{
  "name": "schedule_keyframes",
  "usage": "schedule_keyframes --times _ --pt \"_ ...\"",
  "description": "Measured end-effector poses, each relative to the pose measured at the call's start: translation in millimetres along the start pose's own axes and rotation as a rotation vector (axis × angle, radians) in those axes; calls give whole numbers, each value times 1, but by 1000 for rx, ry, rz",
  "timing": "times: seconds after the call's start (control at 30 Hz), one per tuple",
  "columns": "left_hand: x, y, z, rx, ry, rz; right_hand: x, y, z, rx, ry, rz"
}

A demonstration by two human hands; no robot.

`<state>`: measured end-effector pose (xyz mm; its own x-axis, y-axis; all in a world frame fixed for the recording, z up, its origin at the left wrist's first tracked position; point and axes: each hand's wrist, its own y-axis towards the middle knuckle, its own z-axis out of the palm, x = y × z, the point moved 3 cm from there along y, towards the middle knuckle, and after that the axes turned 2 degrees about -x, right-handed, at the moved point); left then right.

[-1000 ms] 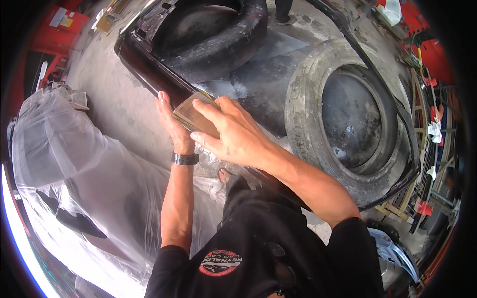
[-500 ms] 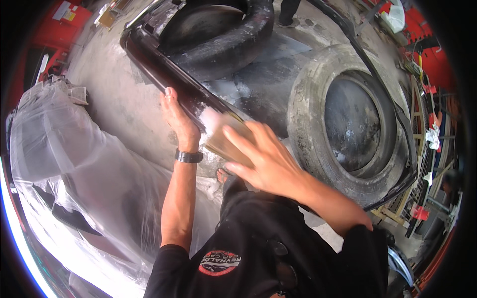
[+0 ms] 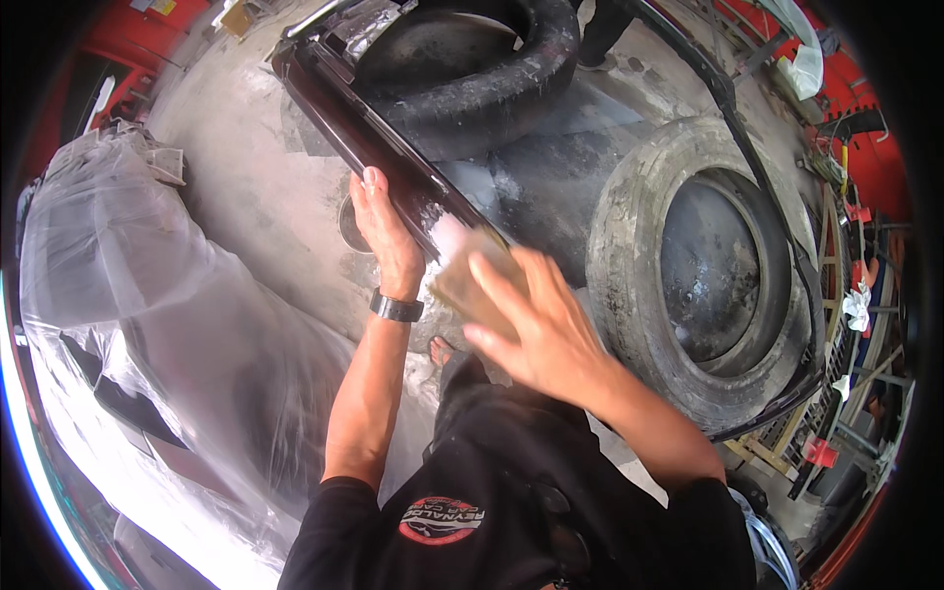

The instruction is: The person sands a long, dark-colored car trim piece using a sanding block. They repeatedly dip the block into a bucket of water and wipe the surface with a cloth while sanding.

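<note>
A dark maroon car body panel [image 3: 339, 123] slants before me, with a whitish patch [image 3: 449, 234] on its near part. Flat against the panel's left side lies my left hand [image 3: 390, 241], fingers stretched out. My right hand [image 3: 541, 329] presses a tan, rectangular piece of sandpaper [image 3: 460, 295] onto the panel beside the patch. Its fingers spread over the sandpaper, which is smeared by motion. The sandpaper and the right hand hide the panel's nearest end.
Two worn tyres lie inside the panel's frame, a black tyre [image 3: 472, 123] farther off and a grey tyre [image 3: 629, 236] at right. A plastic-covered bulky object [image 3: 147, 265] stands left. A round container [image 3: 351, 226] shows behind my left hand. Another person's leg [image 3: 602, 37] is at the far side.
The whole view has shifted, so the panel, tyres and hands appear farther right. Both hands keep their places on the panel, and the right hand still holds the blurred sandpaper.
</note>
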<state>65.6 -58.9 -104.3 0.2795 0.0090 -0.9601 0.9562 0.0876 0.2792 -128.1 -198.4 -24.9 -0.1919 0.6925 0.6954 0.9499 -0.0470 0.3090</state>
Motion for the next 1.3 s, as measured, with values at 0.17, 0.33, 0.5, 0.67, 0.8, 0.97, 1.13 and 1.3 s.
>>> schedule_keyframes --times 0.17,0.33,0.5,0.67,0.8,0.97,1.13,1.3 --pt "5 -3 -1 -18 91 95 -10 28 2 29 73 87" --pt "13 4 -5 -15 -166 -145 3 -18 -9 24 35 36" --pt "17 8 -13 74 -32 -136 -22 46 4 17 155 111" --pt "4 14 -25 105 -63 -218 -12 -35 -13 63 30 18" --pt "-20 9 -30 279 41 -348 -19 -94 -35 121 31 144" --pt "-51 -52 -19 357 370 -255 -23 -118 -38 90 64 222" --pt "-56 -35 -19 330 368 -338 -28 -116 -38 69 115 201" --pt "-43 21 -38 422 393 -570 -28 -106 -38 71 90 120"
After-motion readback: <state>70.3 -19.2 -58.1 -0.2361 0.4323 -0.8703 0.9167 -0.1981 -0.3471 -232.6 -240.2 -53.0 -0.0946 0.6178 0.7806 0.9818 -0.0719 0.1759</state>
